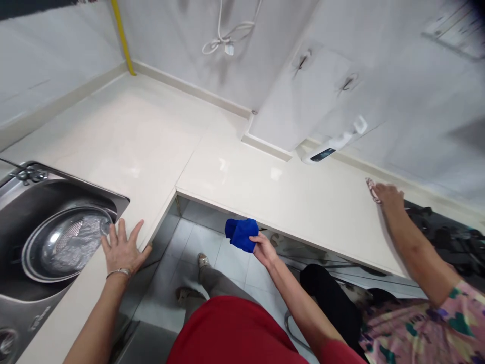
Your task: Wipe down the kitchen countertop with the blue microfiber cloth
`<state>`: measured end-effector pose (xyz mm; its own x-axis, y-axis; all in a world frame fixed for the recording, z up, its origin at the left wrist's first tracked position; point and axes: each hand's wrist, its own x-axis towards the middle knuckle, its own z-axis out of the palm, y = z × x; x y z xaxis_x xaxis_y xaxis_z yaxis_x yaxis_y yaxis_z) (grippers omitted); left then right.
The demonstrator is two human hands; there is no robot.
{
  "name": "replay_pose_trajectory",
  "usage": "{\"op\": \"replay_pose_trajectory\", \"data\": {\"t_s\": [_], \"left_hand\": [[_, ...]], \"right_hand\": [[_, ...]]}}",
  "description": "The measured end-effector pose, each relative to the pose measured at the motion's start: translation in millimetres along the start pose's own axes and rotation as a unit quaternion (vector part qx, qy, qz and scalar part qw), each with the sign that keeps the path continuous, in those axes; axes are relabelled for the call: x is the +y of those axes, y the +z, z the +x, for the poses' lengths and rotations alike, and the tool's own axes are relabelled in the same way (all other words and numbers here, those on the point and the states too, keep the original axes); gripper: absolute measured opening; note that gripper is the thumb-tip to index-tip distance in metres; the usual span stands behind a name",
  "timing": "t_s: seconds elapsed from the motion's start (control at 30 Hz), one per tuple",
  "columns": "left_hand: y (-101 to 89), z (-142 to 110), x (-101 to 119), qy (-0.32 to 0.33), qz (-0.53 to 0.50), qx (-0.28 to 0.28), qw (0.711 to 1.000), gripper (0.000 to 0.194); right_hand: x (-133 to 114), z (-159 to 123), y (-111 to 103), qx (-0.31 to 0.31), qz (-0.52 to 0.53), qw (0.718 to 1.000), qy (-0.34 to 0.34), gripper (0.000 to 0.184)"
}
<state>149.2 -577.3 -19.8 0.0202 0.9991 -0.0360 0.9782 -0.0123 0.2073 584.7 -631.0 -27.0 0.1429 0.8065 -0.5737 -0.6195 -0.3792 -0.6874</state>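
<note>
A folded blue cloth (242, 234) is pinched at its right side by my right hand (263, 247), over the floor just in front of the counter edge. My left hand (124, 250), with a bracelet at the wrist, lies with fingers spread on the strip of white countertop (242, 182) beside the sink (53, 189). Its fingertips are close to a round metal basin (70, 245) in the sink, which holds clear water.
At the right a co-worker's hand (390, 197) presses a patterned cloth (372, 189) on the counter beside a black stove (443, 232). A white device with a dark display (322, 154) stands against the wall. A yellow pipe (123, 38) rises in the back corner; a white cable (231, 38) hangs above.
</note>
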Motion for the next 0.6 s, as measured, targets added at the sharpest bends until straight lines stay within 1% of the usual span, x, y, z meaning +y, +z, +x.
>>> {"op": "replay_pose_trajectory", "data": {"t_s": [0.07,0.13,0.17,0.23,0.27,0.3,0.33,0.4,0.43,0.5,0.53,0.57,0.6], "left_hand": [[-0.3,-1,-1,0.015,-0.016,0.016,1.0,0.07],[-0.7,-1,-1,0.025,-0.024,0.044,0.998,0.066],[-0.7,-1,-1,0.029,-0.025,0.055,0.998,0.064],[-0.3,-1,-1,0.031,-0.019,0.066,0.997,0.064],[0.1,-1,-1,0.03,-0.013,0.067,0.997,0.064],[0.7,-1,-1,0.028,-0.005,0.065,0.997,0.064],[1.3,-1,-1,0.025,0.005,0.063,0.998,0.064],[2.6,0,-2,0.017,0.025,0.059,0.998,0.065],[3.1,0,-2,0.011,0.033,0.059,0.998,0.064],[3.0,0,-2,0.001,0.045,0.062,0.997,0.064],[2.5,0,-2,0.0,0.048,0.061,0.997,0.064],[1.7,0,-2,0.0,0.049,0.055,0.997,0.064],[0.6,1,-2,0.001,0.05,0.047,0.998,0.065]], "right_hand": [[-24,-10,-1,0.014,-0.004,0.999,-0.049,0.028],[-54,-15,0,0.038,-0.014,0.991,-0.129,0.027],[-69,-17,2,0.053,-0.027,0.982,-0.178,0.025],[-98,-16,5,0.085,-0.088,0.951,-0.283,0.023],[-110,-14,6,0.097,-0.137,0.929,-0.331,0.023],[-119,-10,8,0.104,-0.198,0.9,-0.373,0.024],[-124,-5,9,0.105,-0.268,0.865,-0.411,0.027],[-126,10,12,0.085,-0.426,0.775,-0.459,0.036],[-122,20,12,0.066,-0.508,0.723,-0.464,0.04],[-106,41,13,0.036,-0.658,0.617,-0.43,0.044],[-97,51,13,0.033,-0.716,0.571,-0.401,0.047],[-88,61,13,0.039,-0.758,0.533,-0.373,0.051],[-79,70,12,0.052,-0.785,0.506,-0.355,0.057]]}}
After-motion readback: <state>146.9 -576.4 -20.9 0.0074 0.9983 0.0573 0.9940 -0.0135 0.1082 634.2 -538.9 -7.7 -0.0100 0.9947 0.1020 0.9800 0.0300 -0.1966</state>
